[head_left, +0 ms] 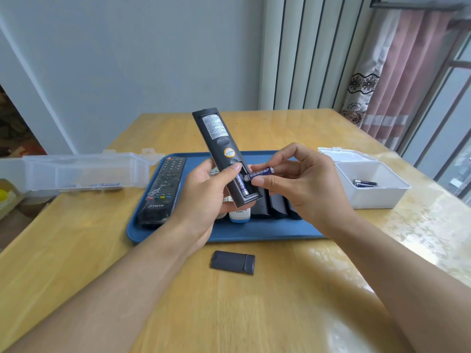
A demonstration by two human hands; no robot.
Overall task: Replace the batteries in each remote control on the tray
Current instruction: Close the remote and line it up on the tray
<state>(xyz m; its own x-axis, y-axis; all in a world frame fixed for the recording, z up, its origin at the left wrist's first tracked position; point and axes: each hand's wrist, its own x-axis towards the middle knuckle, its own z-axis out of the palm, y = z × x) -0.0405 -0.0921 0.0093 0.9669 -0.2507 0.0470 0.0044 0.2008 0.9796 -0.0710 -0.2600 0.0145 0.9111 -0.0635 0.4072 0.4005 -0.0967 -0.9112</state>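
My left hand grips a dark remote with its back up and its battery bay open, above the blue tray. One blue battery lies in the bay. My right hand pinches a second blue battery, its end at the bay's edge. The remote's dark cover lies on the table in front of the tray. A black TKTF remote lies face up at the tray's left. Under my hands sit a white remote and dark remotes, partly hidden.
A white open box right of the tray holds several batteries. A long clear plastic case with batteries inside lies at the left. The wooden table ends at a wall behind and a window at the right.
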